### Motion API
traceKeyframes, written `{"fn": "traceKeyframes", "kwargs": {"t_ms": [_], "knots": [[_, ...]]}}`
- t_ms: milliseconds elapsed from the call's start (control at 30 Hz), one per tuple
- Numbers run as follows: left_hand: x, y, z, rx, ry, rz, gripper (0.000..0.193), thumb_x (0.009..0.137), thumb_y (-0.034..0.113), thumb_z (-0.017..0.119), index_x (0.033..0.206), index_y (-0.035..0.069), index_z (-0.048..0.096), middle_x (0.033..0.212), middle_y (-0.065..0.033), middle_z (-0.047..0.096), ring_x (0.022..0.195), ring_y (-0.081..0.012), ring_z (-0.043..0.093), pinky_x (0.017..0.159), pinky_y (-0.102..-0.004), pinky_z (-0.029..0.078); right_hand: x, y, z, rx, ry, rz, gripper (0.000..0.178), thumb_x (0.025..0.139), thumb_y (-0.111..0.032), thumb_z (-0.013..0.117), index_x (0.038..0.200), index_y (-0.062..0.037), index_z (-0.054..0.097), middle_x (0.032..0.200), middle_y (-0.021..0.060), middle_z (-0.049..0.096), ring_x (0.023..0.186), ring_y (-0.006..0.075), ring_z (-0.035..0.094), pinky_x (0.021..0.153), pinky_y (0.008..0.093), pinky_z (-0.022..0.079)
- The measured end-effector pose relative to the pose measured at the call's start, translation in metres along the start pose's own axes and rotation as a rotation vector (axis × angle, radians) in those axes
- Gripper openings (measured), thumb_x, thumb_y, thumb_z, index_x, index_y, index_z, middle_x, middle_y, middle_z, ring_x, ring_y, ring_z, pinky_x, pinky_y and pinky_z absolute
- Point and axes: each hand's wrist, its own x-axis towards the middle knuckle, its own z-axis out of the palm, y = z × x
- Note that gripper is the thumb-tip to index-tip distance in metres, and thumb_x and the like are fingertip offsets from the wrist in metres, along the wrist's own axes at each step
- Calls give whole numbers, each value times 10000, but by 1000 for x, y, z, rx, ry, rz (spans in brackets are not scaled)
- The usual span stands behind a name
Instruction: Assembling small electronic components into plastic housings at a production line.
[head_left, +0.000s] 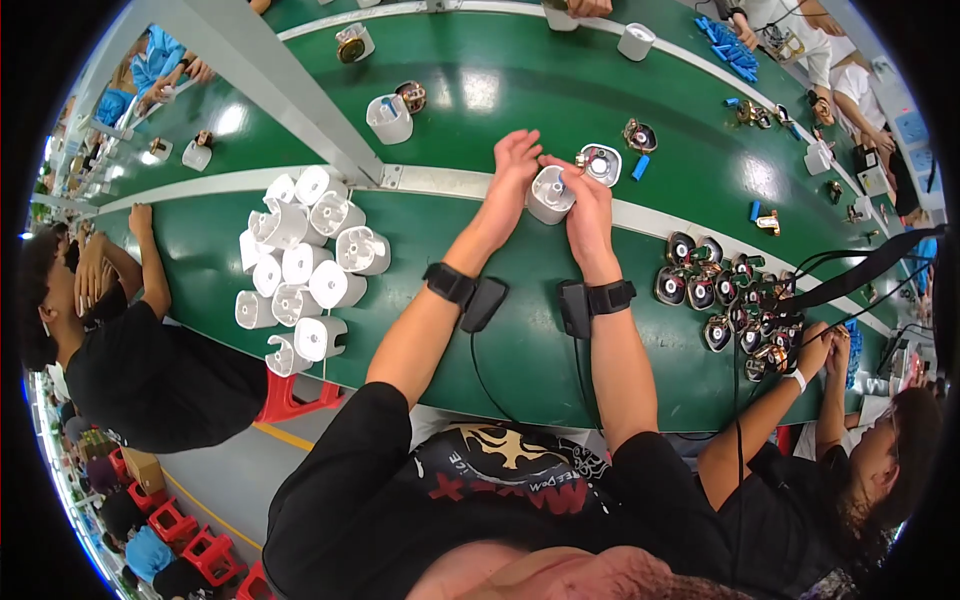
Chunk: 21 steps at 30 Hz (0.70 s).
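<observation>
In front of me, at the metal strip across the green bench, stands a white plastic housing (546,200) with its open top upward. My right hand (590,212) is closed on the housing's right side, with its fingertips over the rim. A bit of blue shows by those fingertips, too small to name. Beside the housing's left wall is my left hand (512,178), fingers stretched out and apart, gripping nothing. Just past my right hand lies a white-rimmed speaker unit (602,163) with a round centre. Black bands with small boxes sit on both wrists.
White housings (297,263) are heaped at left; dark speaker units (725,290) with wires cluster at right. Beyond the strip lie a blue cylinder (641,167), another speaker unit (640,134) and a housing (389,121). A metal post (290,85) rises at left. People sit on both sides.
</observation>
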Motion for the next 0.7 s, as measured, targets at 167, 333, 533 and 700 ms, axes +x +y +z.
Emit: {"fn": "traceKeyframes", "kwargs": {"t_ms": [167, 333, 533, 700], "knots": [[7, 15, 15, 273, -166, -195, 390, 954, 200, 598, 1275, 2, 499, 1240, -111, 565, 1143, -185, 539, 1008, -318, 418, 3, 2, 0, -342, -5, 11, 273, 960, -131, 557, 1115, 48, 692, 1079, 67, 682, 977, 131, 617, 860, 254, 462], [2, 18, 18, 249, -78, -188, 261, 968, 172, 560, 1178, 19, 589, 1133, -71, 616, 1078, -138, 554, 970, -288, 418, -4, -1, 15, -85, 16, -26, 237, 960, -136, 578, 1055, 29, 720, 999, 30, 689, 923, 101, 606, 837, 245, 451], [3, 12, 12, 273, -103, -178, 166, 952, 158, 599, 1049, 24, 595, 1003, -48, 649, 981, -111, 572, 904, -273, 434, -4, -3, 13, -20, -2, 57, 251, 964, -114, 547, 1092, 42, 697, 1057, 48, 682, 965, 123, 612, 857, 255, 456], [1, 10, 16, 226, -41, -172, 120, 931, 119, 620, 991, 29, 568, 933, -45, 661, 893, -106, 592, 850, -261, 455, -4, -3, 14, -19, -3, 60, 248, 963, -107, 544, 1085, 45, 697, 1068, 60, 686, 977, 134, 616, 874, 262, 456]]}}
